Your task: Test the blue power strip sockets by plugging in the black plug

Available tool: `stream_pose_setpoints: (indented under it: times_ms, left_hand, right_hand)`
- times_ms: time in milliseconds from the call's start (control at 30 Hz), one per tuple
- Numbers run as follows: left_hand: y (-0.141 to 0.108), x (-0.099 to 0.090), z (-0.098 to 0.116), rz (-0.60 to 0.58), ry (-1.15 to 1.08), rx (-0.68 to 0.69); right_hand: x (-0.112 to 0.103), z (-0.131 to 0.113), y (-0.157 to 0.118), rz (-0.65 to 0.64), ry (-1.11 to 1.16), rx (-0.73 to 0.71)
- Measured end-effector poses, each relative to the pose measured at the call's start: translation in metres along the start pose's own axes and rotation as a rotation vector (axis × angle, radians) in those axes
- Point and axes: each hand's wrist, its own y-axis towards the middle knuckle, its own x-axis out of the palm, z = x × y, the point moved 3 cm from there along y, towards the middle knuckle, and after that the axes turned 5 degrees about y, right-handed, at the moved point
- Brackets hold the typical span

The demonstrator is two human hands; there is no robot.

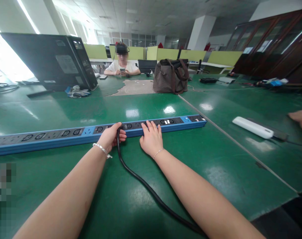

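A long blue power strip (133, 132) with black and blue sockets lies across the green table. My left hand (113, 136) is closed round the plug end of a black power cable (138, 178), right at the strip's sockets. Fingers hide most of the plug, so how deep it sits in a socket cannot be seen. Just to the right, my right hand (152, 137) rests on the strip with its fingers stretched over the top face, holding nothing. From the plug, the cable curves down and passes under my right forearm.
A white power strip (252, 127) lies on the right, near another person's hand (300, 120). Behind stand a brown bag (169, 78), a black computer case (58, 63) and gloves (77, 92). Across the table a person (122, 64) holds a phone. A seam (230, 139) crosses the tabletop.
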Motion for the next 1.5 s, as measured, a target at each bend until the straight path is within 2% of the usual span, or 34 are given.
stream_pose_setpoints:
  times_ms: [433,900,967,1033,1067,1133,1233,1333,1400,1500]
  left_hand:
    - [-0.001,0.001,-0.001,0.007,-0.024,0.018]
    - [0.000,0.001,-0.004,0.052,0.036,0.116]
    - [-0.006,0.003,-0.001,0.103,0.034,0.143]
    - [-0.020,0.002,0.012,0.166,0.022,0.212]
    - [-0.031,0.000,0.024,0.192,-0.001,0.306]
    - [-0.058,-0.006,0.052,0.156,-0.070,0.514]
    - [-0.096,-0.030,0.086,0.159,-0.174,0.604]
    - [-0.103,-0.060,0.096,0.086,-0.110,0.481]
    - [-0.092,-0.080,0.089,0.039,-0.076,0.384]
    - [-0.064,-0.103,0.068,0.001,-0.075,0.249]
  right_hand:
    - [0.000,-0.001,0.001,-0.009,0.019,-0.006]
    - [-0.001,-0.002,0.003,0.007,0.021,0.025]
    - [-0.001,-0.002,0.003,0.010,0.021,0.028]
    - [-0.001,-0.003,0.003,0.014,0.021,0.031]
    - [-0.002,-0.002,0.003,0.016,0.021,0.031]
    - [-0.002,-0.002,0.003,0.016,0.020,0.028]
    - [-0.002,-0.002,0.003,0.010,0.018,0.024]
    - [-0.002,-0.002,0.004,0.010,0.014,0.026]
    - [-0.002,-0.002,0.004,0.015,0.013,0.024]
    - [-0.001,-0.002,0.004,0.022,0.018,0.020]
